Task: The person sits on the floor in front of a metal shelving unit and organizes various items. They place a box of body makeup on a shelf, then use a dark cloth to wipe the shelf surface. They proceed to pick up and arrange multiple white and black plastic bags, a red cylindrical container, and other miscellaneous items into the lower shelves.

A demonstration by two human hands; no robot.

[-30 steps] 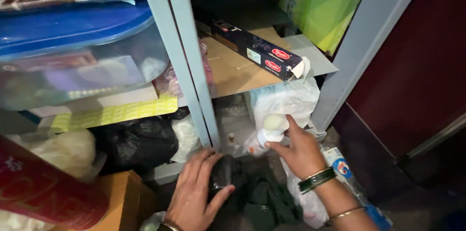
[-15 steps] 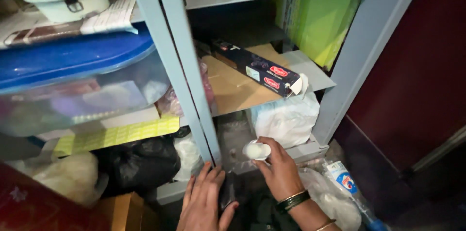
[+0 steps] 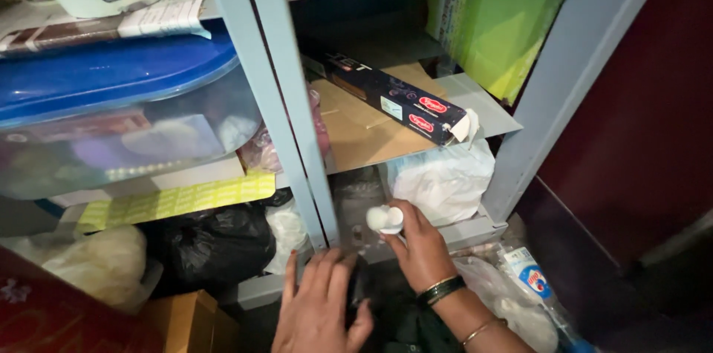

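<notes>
Pinched in the right hand point(image 3: 423, 249), a small white lump point(image 3: 385, 218) is held just outside the lower shelf point(image 3: 453, 234), while the left hand point(image 3: 319, 308) is spread flat.

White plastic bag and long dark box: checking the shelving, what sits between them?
Only the grey shelf board, head view; box on it, bag below.

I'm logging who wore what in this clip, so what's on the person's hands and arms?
Both hands are bare, with no gloves and no sleeves in view. The right hand has a dark green bangle at the wrist and a thin gold one further up the forearm. The left hand shows reddish nail polish on one finger.
</notes>
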